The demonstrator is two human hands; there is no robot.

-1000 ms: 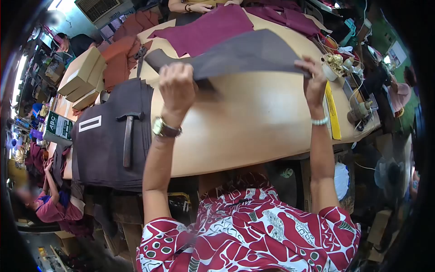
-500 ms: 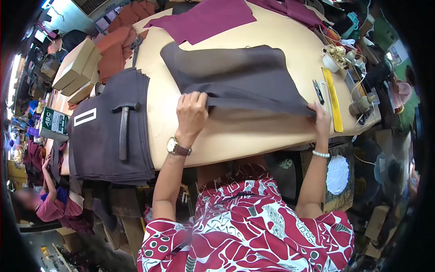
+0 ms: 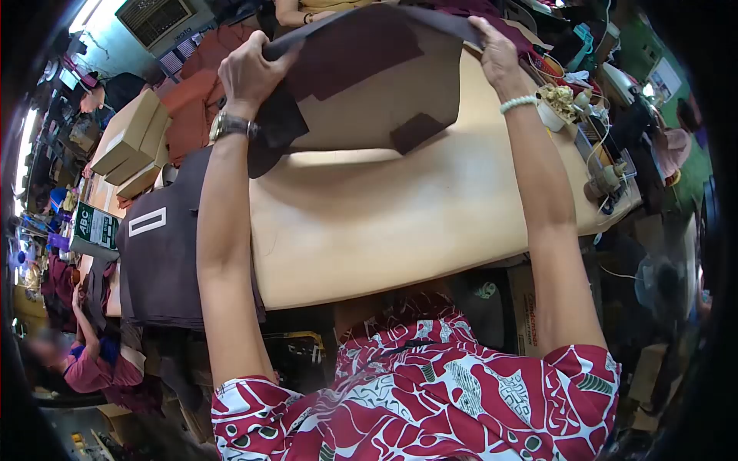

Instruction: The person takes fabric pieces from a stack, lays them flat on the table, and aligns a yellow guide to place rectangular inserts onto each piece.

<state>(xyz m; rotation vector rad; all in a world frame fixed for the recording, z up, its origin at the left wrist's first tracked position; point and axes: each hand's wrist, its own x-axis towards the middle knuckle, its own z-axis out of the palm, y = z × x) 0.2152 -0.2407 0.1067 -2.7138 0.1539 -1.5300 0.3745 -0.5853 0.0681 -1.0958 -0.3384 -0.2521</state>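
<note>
My left hand (image 3: pixel 252 75) is closed on the upper left edge of a dark grey-brown fabric piece (image 3: pixel 369 123). My right hand (image 3: pixel 498 55) pinches its upper right corner. Between them the thin cloth is raised over the far side of the padded table (image 3: pixel 384 223), and maroon fabric shows through it as a darker patch. A stack of dark fabric pieces (image 3: pixel 165 269) lies to the left, with a white rectangular frame (image 3: pixel 147 222) on top. My left forearm hides most of the stack's right part, where the hammer lay.
Cardboard boxes (image 3: pixel 127 138) and rust-coloured fabric (image 3: pixel 188 104) are at the back left, near a green-and-white ABC box (image 3: pixel 94 229). A co-worker's arm (image 3: pixel 304 15) shows across the table. Another person in pink (image 3: pixel 100 369) sits at left. Bottles and a tray (image 3: pixel 603 173) line the right edge.
Both hands have moved up and away from me, lifting the fabric piece from near the table's front toward its far side. A co-worker's arm has come into view at the top.
</note>
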